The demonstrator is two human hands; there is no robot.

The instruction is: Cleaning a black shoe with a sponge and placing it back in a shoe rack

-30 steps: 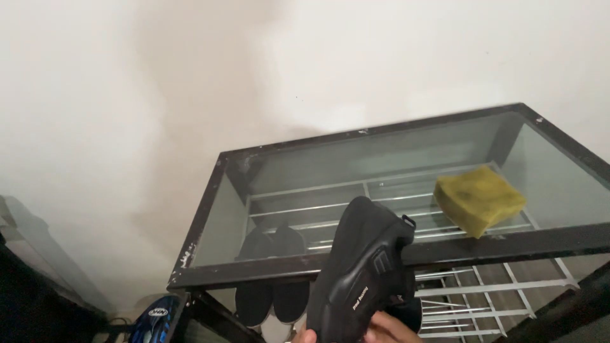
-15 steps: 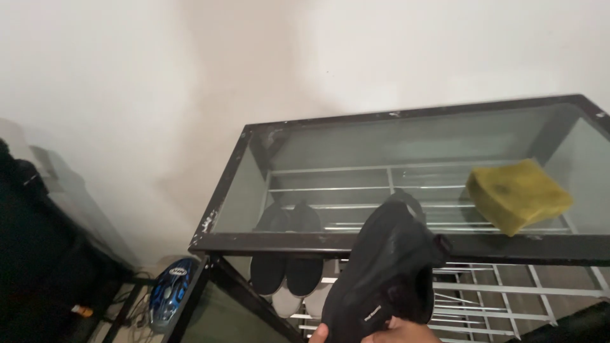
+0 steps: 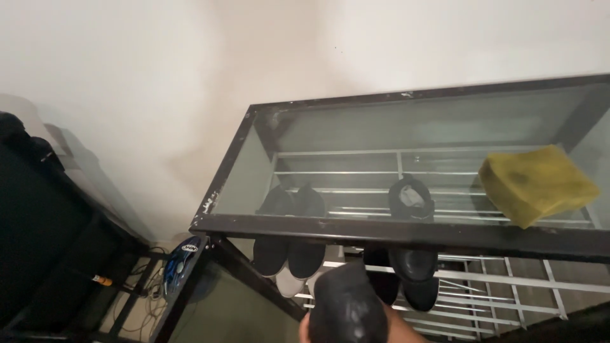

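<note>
Black shoe (image 3: pixel 348 305), cut off below frame

Black shoe (image 3: pixel 348 305) lowered toward frame bottom, apparently below glass top (image 3: pixel 356 136).

- Soft, dim indoor light falls on the pale wall (image 3: pixel 159 76), brightest at the upper right.
- The glass tabletop (image 3: pixel 381 136) shows a dull grey sheen without hard glare.
- The black shoe (image 3: pixel 348 305) at the bottom edge is blurred.
- The left corner sinks into deep shadow.
</note>
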